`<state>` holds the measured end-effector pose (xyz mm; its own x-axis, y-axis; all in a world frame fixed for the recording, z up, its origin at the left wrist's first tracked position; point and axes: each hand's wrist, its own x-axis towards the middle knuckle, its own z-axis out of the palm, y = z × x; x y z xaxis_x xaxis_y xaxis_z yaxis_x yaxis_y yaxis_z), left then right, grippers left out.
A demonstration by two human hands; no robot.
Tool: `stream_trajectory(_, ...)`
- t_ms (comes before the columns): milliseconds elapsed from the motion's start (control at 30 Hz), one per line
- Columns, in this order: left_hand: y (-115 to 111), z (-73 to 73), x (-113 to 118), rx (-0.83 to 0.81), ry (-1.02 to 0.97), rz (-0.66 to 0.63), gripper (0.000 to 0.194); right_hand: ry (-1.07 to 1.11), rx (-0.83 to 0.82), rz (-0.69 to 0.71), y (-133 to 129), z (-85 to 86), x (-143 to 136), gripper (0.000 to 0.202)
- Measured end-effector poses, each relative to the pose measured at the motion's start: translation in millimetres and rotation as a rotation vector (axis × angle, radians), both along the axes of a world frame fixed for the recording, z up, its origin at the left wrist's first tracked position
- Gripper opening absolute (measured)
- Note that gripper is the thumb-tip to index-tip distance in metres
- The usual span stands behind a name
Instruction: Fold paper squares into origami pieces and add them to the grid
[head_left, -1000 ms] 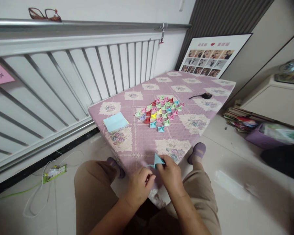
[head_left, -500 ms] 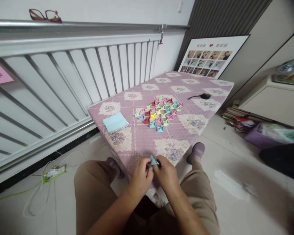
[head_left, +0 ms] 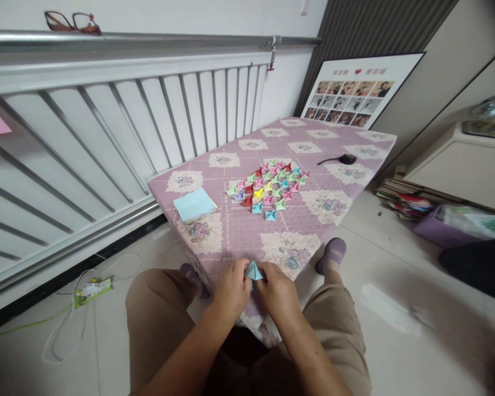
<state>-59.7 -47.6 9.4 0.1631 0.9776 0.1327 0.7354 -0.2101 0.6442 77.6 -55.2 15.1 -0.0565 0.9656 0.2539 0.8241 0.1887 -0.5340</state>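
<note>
A small folded piece of light blue paper (head_left: 254, 271) is pinched between my two hands, over the table's near corner. My left hand (head_left: 233, 287) grips its left side and my right hand (head_left: 278, 288) its right side; the fingertips are partly hidden. The paper shows a pointed top with a crease down its middle. Beyond my hands, several folded paper pieces (head_left: 268, 186) in green, pink, red, yellow and blue stand in slanting rows on the tablecloth. A stack of square paper (head_left: 195, 205), light blue on top, lies to the left.
A purple floral tablecloth (head_left: 247, 236) covers the table. A black object with a thin tail (head_left: 346, 159) lies toward the right edge. A white radiator (head_left: 119, 137) runs along the left, with glasses (head_left: 72, 22) on the pipe above. A photo board (head_left: 350, 91) leans at the far end.
The blue folded paper has turned and opened wider, now showing its pointed face between my hands. My left hand has moved slightly left and up.
</note>
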Motion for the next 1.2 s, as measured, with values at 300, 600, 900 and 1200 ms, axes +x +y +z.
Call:
stream_trajectory(300,2,6.3,-3,-0.053,0.150,-0.041,0.033,0.015,0.047,0.038,0,-3.7,-3,0.023)
stream_trajectory(600,15,8.7,-11,-0.157,0.038,-0.135,0.029,0.112,-0.012,0.150,4,-3.0,1,0.016)
stream_trajectory(900,33,24.2,-19,-0.307,0.132,-0.203,0.022,0.124,0.027,0.222,5,-0.5,9,0.011)
stream_trajectory(1200,41,30.1,-23,-0.346,0.158,-0.286,0.024,-0.153,0.016,0.490,2,15.4,17,0.024)
